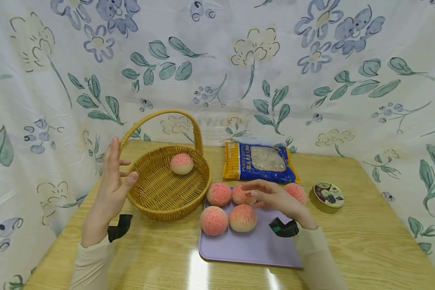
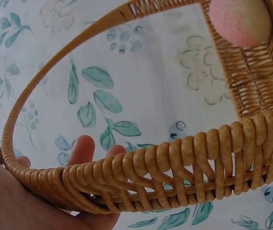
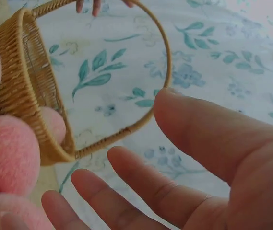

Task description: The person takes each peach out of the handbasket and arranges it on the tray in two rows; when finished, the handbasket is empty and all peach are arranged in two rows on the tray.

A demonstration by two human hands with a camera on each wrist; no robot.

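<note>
A round wicker basket (image 1: pixel 170 212) with a tall arched handle stands on the left, with one pink-and-cream peach (image 1: pixel 182 164) inside. My left hand (image 1: pixel 110 183) is at the left side of its handle, fingers stretched upward; in the left wrist view those fingers (image 2: pixel 82 151) show behind the wickerwork at the handle's foot. Several more fuzzy peaches (image 1: pixel 214 220) lie on a lilac tray (image 1: pixel 250 251). Over the tray's back part hovers my right hand (image 1: pixel 275 197), fingers loosely bent and spread from the thumb (image 3: pixel 194 124), with nothing between them. It partly covers a peach (image 1: pixel 239 193) behind it.
Behind the tray lies a blue and yellow pasta bag (image 1: pixel 262 163) with a see-through window. A round, low tin (image 1: pixel 326 197) stands right of the tray. The wooden table (image 1: pixel 369 241) ends at a flower-patterned curtain (image 1: pixel 217 80) at the back and sides.
</note>
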